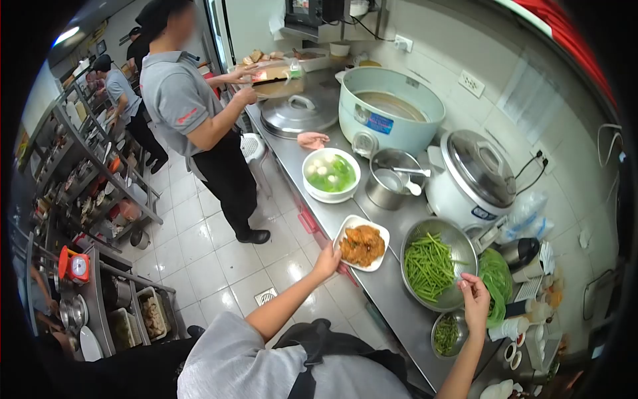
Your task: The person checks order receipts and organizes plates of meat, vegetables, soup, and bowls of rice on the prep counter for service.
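My left hand grips the left edge of a white square dish of orange-brown food, held by the counter's front edge. To the right, my right hand is at the lower right rim of a metal bowl of green beans; its fingers are partly curled, and whether they pinch anything is too small to tell. Below that bowl sits a smaller metal bowl of chopped greens. A white bowl of soup with pale balls and leaves stands further back on the counter.
A large rice cooker pot, a lidded cooker and a steel pot line the wall side. A person in grey stands at the far counter near a round lid. Shelves stand across the aisle.
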Demonstrator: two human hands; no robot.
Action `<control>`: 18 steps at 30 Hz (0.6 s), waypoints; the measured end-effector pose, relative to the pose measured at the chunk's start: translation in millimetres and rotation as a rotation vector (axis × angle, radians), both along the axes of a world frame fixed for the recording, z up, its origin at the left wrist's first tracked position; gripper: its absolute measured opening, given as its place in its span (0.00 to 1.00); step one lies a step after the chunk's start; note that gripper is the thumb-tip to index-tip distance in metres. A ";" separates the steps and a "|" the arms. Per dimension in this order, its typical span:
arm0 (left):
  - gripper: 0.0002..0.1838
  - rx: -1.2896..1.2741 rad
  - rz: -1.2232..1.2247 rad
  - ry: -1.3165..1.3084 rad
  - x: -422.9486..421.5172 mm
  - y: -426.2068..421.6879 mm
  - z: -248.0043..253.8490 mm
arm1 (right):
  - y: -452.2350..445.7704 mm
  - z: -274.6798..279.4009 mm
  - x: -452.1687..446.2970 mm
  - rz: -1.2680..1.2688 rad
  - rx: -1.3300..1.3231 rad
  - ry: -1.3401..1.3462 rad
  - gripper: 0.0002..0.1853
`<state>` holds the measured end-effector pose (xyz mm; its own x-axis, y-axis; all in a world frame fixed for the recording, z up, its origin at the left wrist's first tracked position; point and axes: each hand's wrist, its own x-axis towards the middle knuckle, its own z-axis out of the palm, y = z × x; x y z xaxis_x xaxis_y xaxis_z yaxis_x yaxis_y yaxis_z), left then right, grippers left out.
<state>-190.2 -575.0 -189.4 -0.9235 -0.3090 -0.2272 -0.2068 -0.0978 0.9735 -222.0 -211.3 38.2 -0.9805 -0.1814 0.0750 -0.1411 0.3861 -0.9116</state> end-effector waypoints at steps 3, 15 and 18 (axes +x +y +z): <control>0.24 0.085 -0.016 -0.042 23.1 -2.7 52.9 | -16.6 13.7 2.8 -0.020 0.044 0.102 0.10; 0.24 0.219 -0.467 -0.093 57.9 17.3 158.0 | 244.8 -122.7 258.5 -1.297 0.436 0.219 0.20; 0.27 0.229 -0.566 -0.083 54.8 51.8 175.6 | 257.6 -156.3 369.1 -1.325 0.825 -0.205 0.30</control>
